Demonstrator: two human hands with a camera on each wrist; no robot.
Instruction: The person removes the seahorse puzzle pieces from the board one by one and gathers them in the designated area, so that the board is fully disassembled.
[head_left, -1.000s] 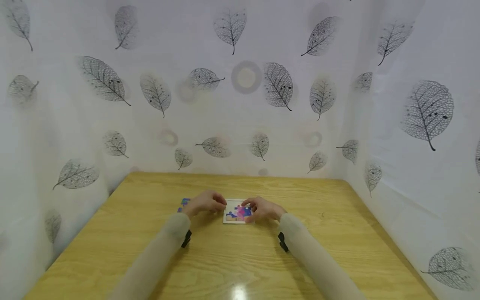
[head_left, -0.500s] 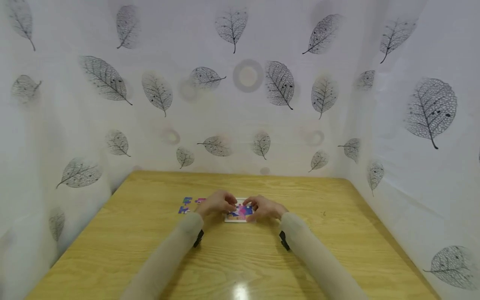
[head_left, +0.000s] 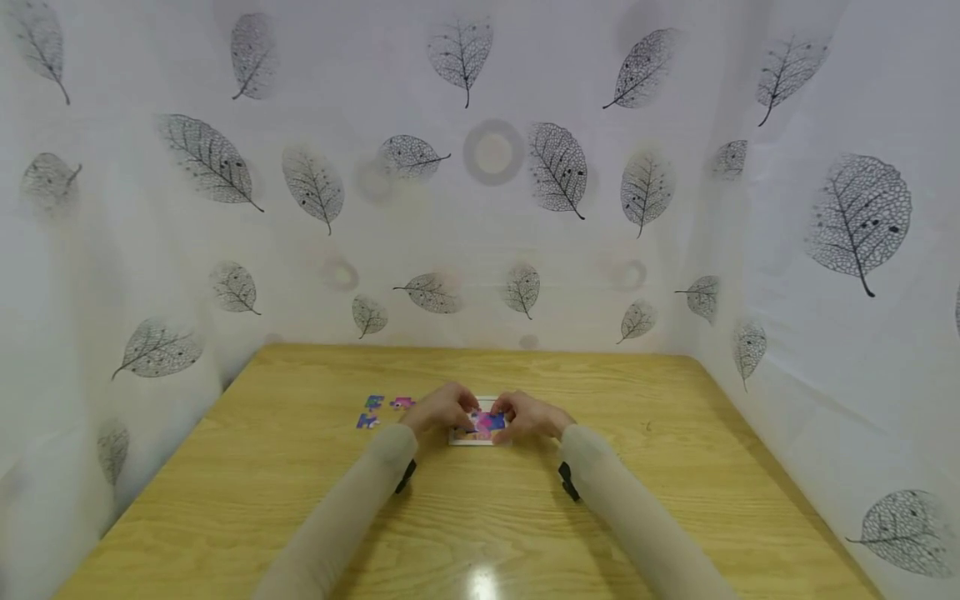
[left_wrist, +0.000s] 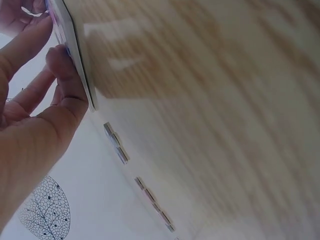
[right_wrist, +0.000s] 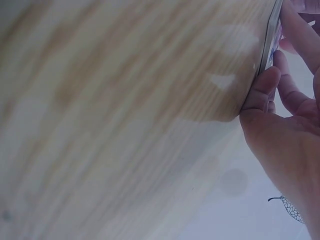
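Observation:
A small jigsaw puzzle board with a white rim (head_left: pixel 471 443) lies flat on the table in the head view, partly filled with pink, blue and orange pieces (head_left: pixel 487 422). My left hand (head_left: pixel 441 406) is over its left side, thumb and fingers bent down around a puzzle piece that they mostly cover. In the left wrist view that thumb (left_wrist: pixel 61 60) touches the picture side near the board's edge (left_wrist: pixel 82 65). My right hand (head_left: pixel 531 414) grips the board's right side. The right wrist view shows its thumb (right_wrist: pixel 265 82) against the board's edge, fingers over the top.
Loose puzzle pieces lie left of the board: a blue-green one (head_left: pixel 375 402), a blue one (head_left: pixel 367 421) and a pink one (head_left: pixel 402 402). The wooden table (head_left: pixel 480 508) is backed by a white curtain (head_left: pixel 480 233) printed with leaves.
My left hand has moved right from beside the board to over its left part, uncovering the loose pieces behind it. The right hand has stayed at the board's right side.

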